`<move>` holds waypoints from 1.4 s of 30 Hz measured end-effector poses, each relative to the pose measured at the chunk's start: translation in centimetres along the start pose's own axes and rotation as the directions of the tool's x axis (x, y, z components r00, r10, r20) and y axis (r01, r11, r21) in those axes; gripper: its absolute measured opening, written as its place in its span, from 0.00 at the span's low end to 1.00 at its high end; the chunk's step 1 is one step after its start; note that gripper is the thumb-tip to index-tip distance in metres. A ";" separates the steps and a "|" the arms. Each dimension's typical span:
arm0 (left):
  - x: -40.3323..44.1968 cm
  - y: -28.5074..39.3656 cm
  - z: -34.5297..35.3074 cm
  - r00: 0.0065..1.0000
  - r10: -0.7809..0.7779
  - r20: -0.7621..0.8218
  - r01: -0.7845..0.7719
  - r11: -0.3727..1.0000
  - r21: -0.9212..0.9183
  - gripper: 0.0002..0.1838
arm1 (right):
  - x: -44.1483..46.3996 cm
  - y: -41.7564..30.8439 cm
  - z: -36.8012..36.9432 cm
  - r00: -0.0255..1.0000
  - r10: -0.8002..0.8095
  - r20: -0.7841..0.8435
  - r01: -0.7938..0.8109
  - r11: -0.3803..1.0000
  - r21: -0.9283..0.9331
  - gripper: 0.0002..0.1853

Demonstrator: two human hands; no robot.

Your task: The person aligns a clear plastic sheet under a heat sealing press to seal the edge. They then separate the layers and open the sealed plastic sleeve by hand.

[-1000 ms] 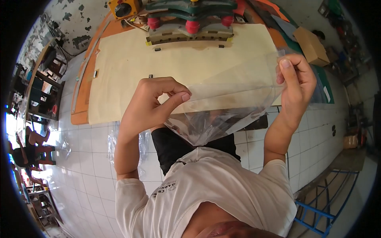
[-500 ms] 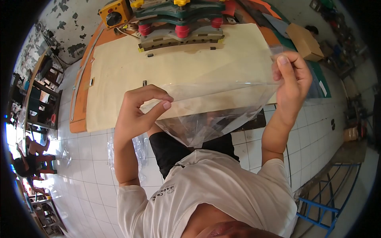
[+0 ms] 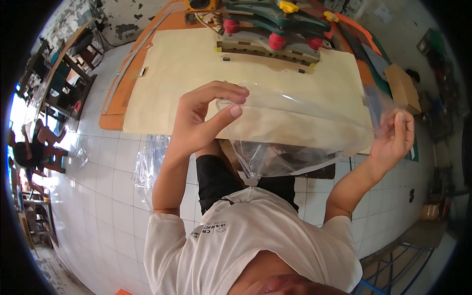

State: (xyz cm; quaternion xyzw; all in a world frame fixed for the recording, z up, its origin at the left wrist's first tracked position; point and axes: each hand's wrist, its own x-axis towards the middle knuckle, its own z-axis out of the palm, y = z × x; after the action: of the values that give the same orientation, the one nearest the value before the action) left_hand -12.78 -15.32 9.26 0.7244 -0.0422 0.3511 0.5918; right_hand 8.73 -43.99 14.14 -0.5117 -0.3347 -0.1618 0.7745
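A clear plastic sheet (image 3: 295,118) stretches between my hands above the front edge of the cream-covered table (image 3: 172,69), and its lower part hangs in folds over my lap. My left hand (image 3: 211,110) is at the sheet's left end, with thumb and fingertips close together on the film. At the right end, my right hand (image 3: 396,135) pinches the sheet's corner, beyond the table's right side. The transparent film makes its exact edges hard to see.
A green machine with red knobs (image 3: 277,41) stands at the table's back, beside a yellow box (image 3: 201,5). A cardboard box (image 3: 402,88) is at right. Crumpled plastic (image 3: 150,164) lies on the floor. Another person (image 3: 29,150) sits far left; blue metal frame (image 3: 393,270) lower right.
My right hand has moved right and down with its end of the sheet. My left hand has risen and shifted right since half a second ago. The view has turned.
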 end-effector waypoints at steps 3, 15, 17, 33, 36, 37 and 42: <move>-0.1 0.1 0.3 1.000 -0.022 -0.013 0.022 1.000 -0.013 0.09 | -0.1 0.1 -0.1 1.000 -0.001 -0.003 0.001 1.000 0.003 0.06; -0.2 0.1 0.8 0.999 -0.049 -0.003 0.049 0.998 0.034 0.09 | -0.6 0.8 -0.9 0.999 -0.001 -0.034 0.001 1.000 0.006 0.06; -0.2 0.1 0.7 0.999 -0.049 -0.002 0.049 0.997 0.056 0.09 | -0.7 0.8 -0.9 0.999 0.011 -0.050 -0.011 1.000 -0.004 0.06; -0.4 1.5 -0.8 0.999 0.011 0.051 -0.025 0.959 0.282 0.06 | -1.4 0.9 -0.2 0.999 0.049 -0.020 -0.048 0.998 0.029 0.05; 0.0 2.4 -1.1 0.994 0.016 0.106 -0.050 0.943 0.328 0.05 | -1.3 0.6 -0.1 0.999 0.037 -0.021 -0.036 0.999 0.041 0.05; 0.0 2.7 -1.2 0.992 0.020 0.127 -0.064 0.933 0.353 0.05 | -1.3 0.6 0.0 0.999 0.031 -0.024 -0.030 0.998 0.049 0.05; 0.2 3.1 -1.2 0.991 -0.011 0.131 -0.040 0.925 0.378 0.04 | -1.4 0.3 -0.1 0.999 0.036 -0.007 -0.036 0.997 0.069 0.05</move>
State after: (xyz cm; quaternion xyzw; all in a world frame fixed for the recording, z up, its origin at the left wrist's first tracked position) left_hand -14.70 -15.07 11.99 0.8462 -0.0173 0.3089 0.4339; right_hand 7.96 -44.06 12.96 -0.4899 -0.3277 -0.1384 0.7959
